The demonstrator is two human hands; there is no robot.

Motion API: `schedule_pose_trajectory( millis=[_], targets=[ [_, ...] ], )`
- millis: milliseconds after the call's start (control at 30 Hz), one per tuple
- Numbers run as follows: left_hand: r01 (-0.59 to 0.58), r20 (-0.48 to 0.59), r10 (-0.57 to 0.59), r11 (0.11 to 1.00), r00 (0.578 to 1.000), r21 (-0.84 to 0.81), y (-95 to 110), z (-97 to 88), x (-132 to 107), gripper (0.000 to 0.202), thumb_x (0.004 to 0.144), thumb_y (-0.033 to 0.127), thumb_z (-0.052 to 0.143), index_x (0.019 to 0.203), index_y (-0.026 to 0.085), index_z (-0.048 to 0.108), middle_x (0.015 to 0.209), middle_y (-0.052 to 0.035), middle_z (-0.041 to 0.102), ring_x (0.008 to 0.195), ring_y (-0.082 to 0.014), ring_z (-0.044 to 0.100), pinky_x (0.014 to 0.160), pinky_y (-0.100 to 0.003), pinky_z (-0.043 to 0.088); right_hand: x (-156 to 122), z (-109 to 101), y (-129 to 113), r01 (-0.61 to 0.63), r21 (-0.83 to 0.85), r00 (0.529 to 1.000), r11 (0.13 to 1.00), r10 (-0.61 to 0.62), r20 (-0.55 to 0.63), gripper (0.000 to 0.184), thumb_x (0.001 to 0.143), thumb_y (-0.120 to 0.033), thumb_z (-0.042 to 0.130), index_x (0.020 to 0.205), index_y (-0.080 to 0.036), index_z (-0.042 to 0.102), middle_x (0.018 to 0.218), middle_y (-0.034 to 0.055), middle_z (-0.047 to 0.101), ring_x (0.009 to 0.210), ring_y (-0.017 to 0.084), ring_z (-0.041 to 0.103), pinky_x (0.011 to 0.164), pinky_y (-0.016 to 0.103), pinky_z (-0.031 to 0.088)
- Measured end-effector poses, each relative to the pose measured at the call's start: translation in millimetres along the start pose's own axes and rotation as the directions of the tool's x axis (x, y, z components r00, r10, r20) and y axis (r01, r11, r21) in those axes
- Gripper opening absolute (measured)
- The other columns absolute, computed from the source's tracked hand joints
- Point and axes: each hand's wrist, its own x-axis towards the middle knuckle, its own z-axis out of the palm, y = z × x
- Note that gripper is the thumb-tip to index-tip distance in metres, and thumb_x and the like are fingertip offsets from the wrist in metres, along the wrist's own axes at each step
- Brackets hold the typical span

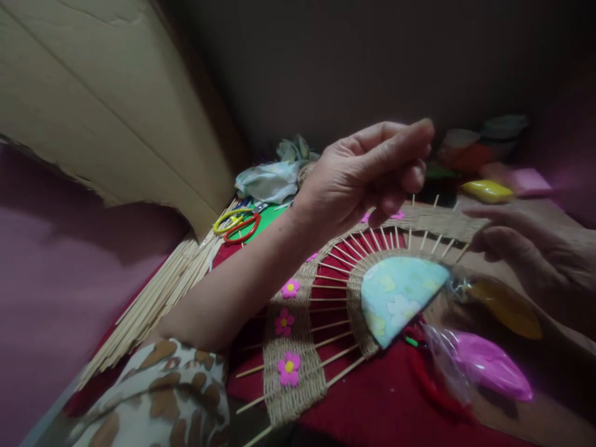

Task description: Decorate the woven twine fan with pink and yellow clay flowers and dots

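Observation:
My left hand is raised over the far part of a woven fan, its thumb and forefinger pinched together. Whatever is between the fingertips, if anything, is too small to make out. The fan has thin bamboo sticks, a twine-woven band and a pale blue floral cloth centre. Pink flowers with yellow middles, among them one flower, sit along the band. My right hand, slightly blurred, is at the fan's right edge, forefinger stretched out and apart from the other fingers; I cannot tell whether it touches the band.
Bagged pink clay and bagged yellow-brown clay lie near the right hand. A yellow packet and pink block sit behind. Scissors, a bundle of sticks and crumpled cloth are at left. Cardboard leans above.

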Motion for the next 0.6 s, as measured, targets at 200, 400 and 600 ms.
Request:
schedule_pose_trajectory(
  millis=[200, 400, 600],
  targets=[
    [0.114, -0.098, -0.117, 0.993, 0.988, -0.03, -2.0, -2.9, 5.7, 0.026, 0.094, 0.018, 0.041, 0.091, 0.014, 0.066, 0.061, 0.0051, 0.062, 0.044, -0.003, 0.057, 0.042, -0.011, 0.037, -0.8, 0.0, -2.1, 0.0, 0.022, 0.999, 1.0, 0.001, -0.032, 0.047, 0.091, -0.056, 0.034, 0.113, -0.026, 0.062, 0.1, 0.0103, 0.068, 0.083, 0.027, 0.064, 0.067, 0.037, 0.045],
    [0.205, -0.169, -0.203, 0.979, 0.965, -0.005, -1.5, 3.8, 6.2, 0.015, 0.09, 0.014, 0.048, 0.087, 0.013, 0.063, 0.07, 0.0034, 0.068, 0.057, -0.008, 0.067, 0.047, -0.011, 0.043, 0.0, 2.1, -2.7, 0.021, 0.07, 0.999, 0.997, -0.019, -0.033, 0.046, 0.092, -0.053, 0.035, 0.111, -0.022, 0.063, 0.081, 0.0083, 0.069, 0.066, 0.022, 0.062, 0.059, 0.033, 0.044],
    [0.123, -0.098, -0.127, 0.992, 0.987, -0.04, 0.3, -4.3, 5.4, 0.005, 0.077, 0.01, 0.065, 0.079, 0.013, 0.068, 0.063, 0.0012, 0.065, 0.046, -0.0054, 0.059, 0.04, -0.011, 0.046, 3.7, 2.6, -5.1, 0.155, 0.126, 0.983, 0.98, -0.14, -0.119, 0.034, 0.094, -0.04, 0.039, 0.109, -0.019, 0.062, 0.09, 0.0095, 0.069, 0.08, 0.022, 0.064, 0.067, 0.033, 0.047]
  ],
)
